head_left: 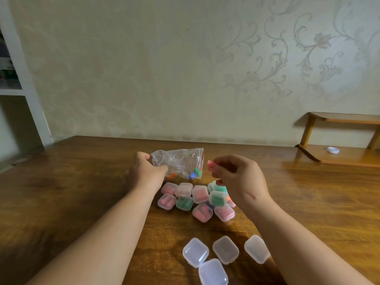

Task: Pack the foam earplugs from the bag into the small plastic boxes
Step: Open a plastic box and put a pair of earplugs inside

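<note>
My left hand [147, 169] grips the crumpled end of a clear plastic bag [181, 161], held just above the wooden table [82, 182]. A few earplugs, orange, green and blue, lie in the bag's lower corner [194, 173]. To the right of the bag's mouth, my right hand [236, 177] pinches pink foam earplugs [212, 164] at the fingertips. Below both hands lies a cluster of several closed small boxes [200, 194] holding pink or green earplugs. Nearer to me sit several empty clear boxes [225, 249], closed.
A wooden shelf stand [339, 153] occupies the table's back right corner, with a white cap [333, 150] on its base. A wallpapered wall runs behind the table. A white shelving unit [18, 89] stands at the left edge.
</note>
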`<state>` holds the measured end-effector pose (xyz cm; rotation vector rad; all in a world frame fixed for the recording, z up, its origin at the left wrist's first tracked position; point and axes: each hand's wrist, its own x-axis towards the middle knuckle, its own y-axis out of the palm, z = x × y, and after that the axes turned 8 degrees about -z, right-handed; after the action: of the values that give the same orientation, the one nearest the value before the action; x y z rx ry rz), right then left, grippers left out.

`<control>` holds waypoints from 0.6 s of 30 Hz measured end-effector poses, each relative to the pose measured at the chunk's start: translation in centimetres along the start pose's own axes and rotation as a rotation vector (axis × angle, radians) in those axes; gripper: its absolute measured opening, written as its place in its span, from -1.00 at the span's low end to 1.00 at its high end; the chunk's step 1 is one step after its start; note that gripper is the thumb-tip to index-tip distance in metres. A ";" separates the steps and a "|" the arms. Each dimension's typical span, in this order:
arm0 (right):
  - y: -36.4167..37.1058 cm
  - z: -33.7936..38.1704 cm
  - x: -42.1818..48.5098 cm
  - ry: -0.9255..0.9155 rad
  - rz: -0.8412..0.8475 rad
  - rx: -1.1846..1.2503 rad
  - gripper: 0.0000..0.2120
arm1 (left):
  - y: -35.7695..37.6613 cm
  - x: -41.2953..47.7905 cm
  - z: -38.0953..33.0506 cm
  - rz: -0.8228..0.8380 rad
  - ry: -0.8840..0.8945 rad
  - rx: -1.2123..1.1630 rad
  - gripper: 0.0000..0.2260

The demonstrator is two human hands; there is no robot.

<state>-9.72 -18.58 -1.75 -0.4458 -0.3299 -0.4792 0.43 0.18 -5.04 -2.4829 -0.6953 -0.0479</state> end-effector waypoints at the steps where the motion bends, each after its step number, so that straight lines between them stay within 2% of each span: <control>1: 0.0 0.1 0.0 0.029 0.013 0.052 -0.92 | -0.2 -0.2 -0.2 -0.036 0.035 -0.003 -0.58; 3: -0.1 0.3 -0.1 0.081 0.028 0.118 -0.90 | -0.8 -1.0 -0.8 -0.079 0.153 -0.049 -0.73; 5: -0.3 0.5 -0.1 0.109 0.046 0.138 -0.88 | -1.2 -2.2 -1.8 -0.016 0.294 -0.153 -0.86; 10: -0.3 0.6 -0.3 0.114 0.094 0.162 -0.86 | -1.4 -5.2 -3.5 0.302 0.536 -0.356 -0.82; 13: -0.2 0.5 -0.2 0.104 0.088 0.141 -0.88 | -1.0 -5.7 -3.3 0.391 0.505 -0.410 -0.82; 18: 0.0 0.3 -0.3 0.101 0.046 0.144 -0.92 | -0.9 -6.0 -3.2 0.437 0.411 -0.405 -0.94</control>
<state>-10.02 -18.33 -1.55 -0.2874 -0.2540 -0.4281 -4.90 -3.66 -2.92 -2.8198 0.0429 -0.5639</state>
